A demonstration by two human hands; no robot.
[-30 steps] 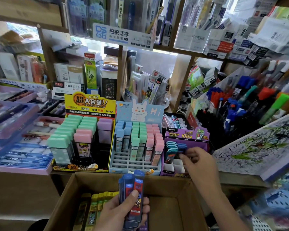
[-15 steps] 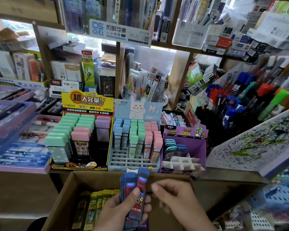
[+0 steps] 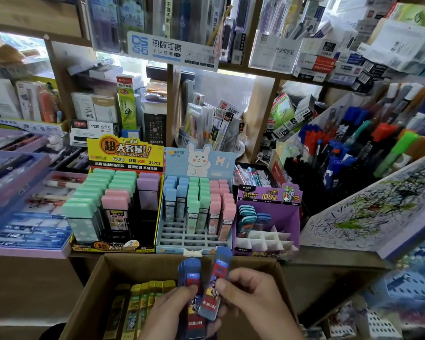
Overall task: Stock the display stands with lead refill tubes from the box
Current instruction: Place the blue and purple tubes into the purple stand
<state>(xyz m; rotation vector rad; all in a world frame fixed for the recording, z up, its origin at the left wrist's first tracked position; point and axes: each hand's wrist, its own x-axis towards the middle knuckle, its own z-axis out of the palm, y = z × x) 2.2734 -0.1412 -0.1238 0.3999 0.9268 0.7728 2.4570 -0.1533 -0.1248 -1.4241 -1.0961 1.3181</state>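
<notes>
Looking down from the head camera, both hands are over the open cardboard box [image 3: 93, 290]. The left hand [image 3: 172, 312] is wrapped round a small stack of blue tubes [image 3: 190, 278], held roughly upright. The right hand [image 3: 255, 298] pinches one single blue tube [image 3: 215, 283], tilted right with its top above the stack. Yellow tubes [image 3: 142, 303] lie in a row in the box's left side. The purple stand [image 3: 290, 217] sits on the shelf just behind the box, with a few blue tubes in its back-left slots.
</notes>
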